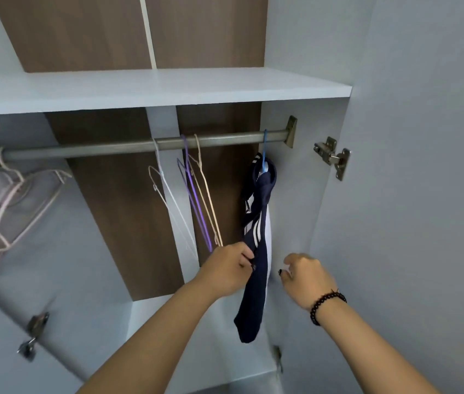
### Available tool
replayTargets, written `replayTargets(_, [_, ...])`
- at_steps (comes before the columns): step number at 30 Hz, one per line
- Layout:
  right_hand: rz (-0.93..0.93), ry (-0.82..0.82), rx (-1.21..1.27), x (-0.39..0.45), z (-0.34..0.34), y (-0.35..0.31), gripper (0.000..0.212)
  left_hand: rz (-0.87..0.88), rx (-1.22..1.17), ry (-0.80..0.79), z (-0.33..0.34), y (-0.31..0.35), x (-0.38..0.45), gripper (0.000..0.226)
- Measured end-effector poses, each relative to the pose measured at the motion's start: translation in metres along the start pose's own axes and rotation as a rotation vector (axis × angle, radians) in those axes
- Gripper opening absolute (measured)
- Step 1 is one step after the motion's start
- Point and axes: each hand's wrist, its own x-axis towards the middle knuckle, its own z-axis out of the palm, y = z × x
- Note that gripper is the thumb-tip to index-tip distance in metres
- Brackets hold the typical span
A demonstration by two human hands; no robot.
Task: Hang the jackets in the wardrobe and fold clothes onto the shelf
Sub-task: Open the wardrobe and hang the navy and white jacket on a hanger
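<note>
Nearest you, both forearms reach up into the wardrobe. Your left hand [226, 270] pinches the dark navy jacket [256, 251] at its front edge, fingers curled onto the cloth about halfway down its length. Your right hand [304, 274], with a black bead bracelet [326, 304] on the wrist, hangs just right of the jacket with its fingers loosely curled, holding nothing. The jacket, with white stripes, hangs from a blue hanger [265, 155] near the right end of the rail [139, 146]. Left of it, three thin bare hangers [193, 191] hang side by side, and a bunch of pale pink hangers [6, 206] sits at the far left end. Above the rail runs the white shelf [154, 86].
</note>
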Motion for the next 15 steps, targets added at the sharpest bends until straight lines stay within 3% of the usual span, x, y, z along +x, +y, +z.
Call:
replayTargets(5, [-0.022, -0.212, -0.071, -0.046, 0.006, 0.011, 0.042, 0.084, 0.291, -0.13, 0.012, 0.0, -0.033, 0.024])
replayTargets(10, [0.043, -0.224, -0.09, -0.103, 0.013, 0.018, 0.043, 0.143, 0.438, -0.206, 0.039, 0.004, -0.074, 0.022])
replayTargets(15, [0.111, -0.225, -0.06, -0.185, 0.022, 0.014, 0.047, 0.2, 0.513, -0.278, 0.061, 0.002, -0.138, 0.034])
